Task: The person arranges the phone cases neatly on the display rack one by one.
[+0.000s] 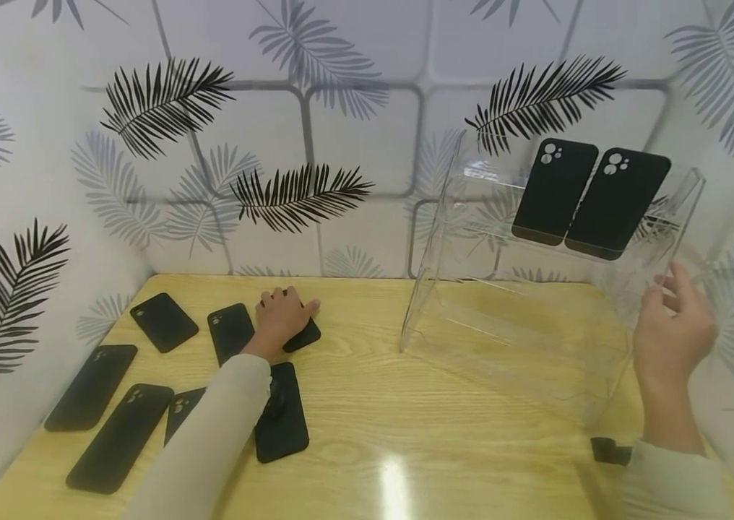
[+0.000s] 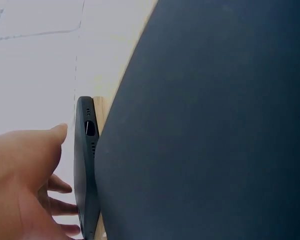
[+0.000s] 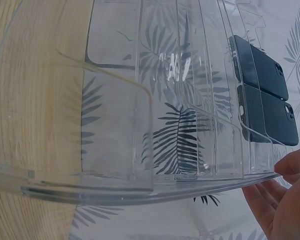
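Left hand (image 1: pixel 285 314): wide, your fingers spread over a flat, black, rectangular phone case (image 1: pixel 305 336) on the yellow wood-grain tabletop (image 1: pixel 354 404).
Right hand (image 1: pixel 675 328): you pinch the side edge of the clear acrylic tiered rack (image 1: pixel 510 328).
High on the rack: two black phone cases (image 1: pixel 555 189) lean side by side, backs toward you.
Around your pale left sleeve (image 1: pixel 211 433): six more black cases (image 1: pixel 164 322) lie flat, one partly hidden by it.

Yellowish wood-grain table (image 1: pixel 367 412) is filling the foreground, glare patch (image 1: pixel 396 485) gleaming near front. White wallpaper (image 1: pixel 383 32) is rising behind and both sides, showing black and grey palm fronds (image 1: pixel 305 198).
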The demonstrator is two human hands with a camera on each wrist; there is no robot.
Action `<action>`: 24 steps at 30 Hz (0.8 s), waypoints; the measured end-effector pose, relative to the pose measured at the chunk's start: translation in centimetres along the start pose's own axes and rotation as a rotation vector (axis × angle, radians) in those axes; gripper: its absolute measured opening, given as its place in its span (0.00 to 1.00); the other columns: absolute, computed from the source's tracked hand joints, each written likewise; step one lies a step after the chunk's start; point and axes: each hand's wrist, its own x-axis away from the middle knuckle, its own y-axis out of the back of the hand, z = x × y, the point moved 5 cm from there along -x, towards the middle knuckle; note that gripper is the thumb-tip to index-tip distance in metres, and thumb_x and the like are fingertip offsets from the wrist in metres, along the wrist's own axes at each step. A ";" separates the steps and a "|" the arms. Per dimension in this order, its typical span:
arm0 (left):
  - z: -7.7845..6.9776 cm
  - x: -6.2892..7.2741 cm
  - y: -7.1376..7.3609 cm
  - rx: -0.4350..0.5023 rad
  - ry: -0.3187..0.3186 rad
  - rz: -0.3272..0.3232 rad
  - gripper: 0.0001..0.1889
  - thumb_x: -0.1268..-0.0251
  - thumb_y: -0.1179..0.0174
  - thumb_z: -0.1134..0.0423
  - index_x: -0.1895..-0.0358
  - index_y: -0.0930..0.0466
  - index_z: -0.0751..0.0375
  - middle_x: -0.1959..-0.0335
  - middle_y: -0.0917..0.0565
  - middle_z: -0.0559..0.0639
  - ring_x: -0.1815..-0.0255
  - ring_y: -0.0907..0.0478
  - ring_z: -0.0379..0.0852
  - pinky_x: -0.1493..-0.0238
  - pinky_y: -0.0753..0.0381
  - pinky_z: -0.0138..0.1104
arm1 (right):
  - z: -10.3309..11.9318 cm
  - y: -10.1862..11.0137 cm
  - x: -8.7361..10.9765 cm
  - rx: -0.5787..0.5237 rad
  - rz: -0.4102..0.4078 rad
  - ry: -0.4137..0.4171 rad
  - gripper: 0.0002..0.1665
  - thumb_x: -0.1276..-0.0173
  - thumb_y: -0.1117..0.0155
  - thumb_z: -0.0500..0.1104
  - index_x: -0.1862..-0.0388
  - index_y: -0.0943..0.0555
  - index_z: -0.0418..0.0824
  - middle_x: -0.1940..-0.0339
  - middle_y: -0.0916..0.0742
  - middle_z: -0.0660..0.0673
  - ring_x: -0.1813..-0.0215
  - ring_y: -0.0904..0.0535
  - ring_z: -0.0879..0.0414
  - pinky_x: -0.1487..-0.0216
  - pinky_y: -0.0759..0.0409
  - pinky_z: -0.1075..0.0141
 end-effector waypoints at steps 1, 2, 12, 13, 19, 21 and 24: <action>0.0 0.0 0.0 -0.005 0.001 0.004 0.41 0.23 0.57 0.35 0.26 0.40 0.70 0.30 0.38 0.74 0.29 0.44 0.76 0.32 0.40 0.65 | -0.1 0.0 0.0 0.000 -0.004 0.006 0.25 0.27 0.46 0.45 0.33 0.20 0.58 0.44 0.11 0.50 0.65 0.30 0.87 0.51 0.27 0.82; 0.0 0.1 0.0 -0.008 0.004 0.007 0.41 0.23 0.57 0.35 0.26 0.40 0.70 0.29 0.38 0.74 0.28 0.44 0.76 0.32 0.40 0.65 | -0.1 0.0 -0.1 -0.001 -0.006 0.009 0.25 0.27 0.46 0.45 0.34 0.20 0.58 0.44 0.11 0.51 0.65 0.30 0.87 0.51 0.27 0.82; 0.0 0.1 0.0 -0.002 0.044 0.027 0.42 0.24 0.51 0.39 0.23 0.45 0.70 0.27 0.45 0.78 0.25 0.49 0.76 0.30 0.39 0.62 | 0.4 0.0 0.2 0.012 -0.014 0.029 0.25 0.27 0.47 0.45 0.33 0.20 0.57 0.44 0.11 0.50 0.63 0.30 0.88 0.49 0.29 0.82; 0.1 0.1 0.0 0.003 0.049 0.024 0.42 0.24 0.50 0.39 0.23 0.46 0.70 0.27 0.45 0.78 0.25 0.49 0.75 0.30 0.38 0.62 | 0.4 0.0 0.2 0.012 -0.014 0.028 0.25 0.27 0.47 0.45 0.33 0.20 0.57 0.44 0.11 0.51 0.63 0.30 0.88 0.49 0.28 0.82; 0.2 -0.2 0.0 0.020 0.042 0.013 0.40 0.23 0.50 0.44 0.23 0.47 0.71 0.28 0.43 0.78 0.26 0.47 0.74 0.30 0.37 0.60 | 0.2 0.0 0.2 0.011 -0.016 0.022 0.25 0.27 0.47 0.46 0.34 0.20 0.59 0.44 0.11 0.52 0.64 0.30 0.89 0.50 0.28 0.82; 0.2 -0.2 0.0 0.029 0.031 0.004 0.39 0.23 0.50 0.46 0.23 0.47 0.72 0.27 0.43 0.78 0.25 0.47 0.74 0.30 0.38 0.60 | 0.1 0.0 0.1 0.013 -0.014 0.017 0.25 0.27 0.47 0.47 0.33 0.20 0.59 0.44 0.11 0.52 0.63 0.29 0.88 0.50 0.28 0.82; 0.1 -0.3 0.2 0.036 0.005 -0.031 0.39 0.24 0.49 0.46 0.23 0.45 0.72 0.27 0.42 0.77 0.25 0.47 0.73 0.30 0.37 0.60 | -0.1 -0.1 0.0 0.016 -0.011 0.011 0.25 0.27 0.47 0.48 0.33 0.20 0.59 0.44 0.12 0.52 0.61 0.26 0.86 0.50 0.27 0.82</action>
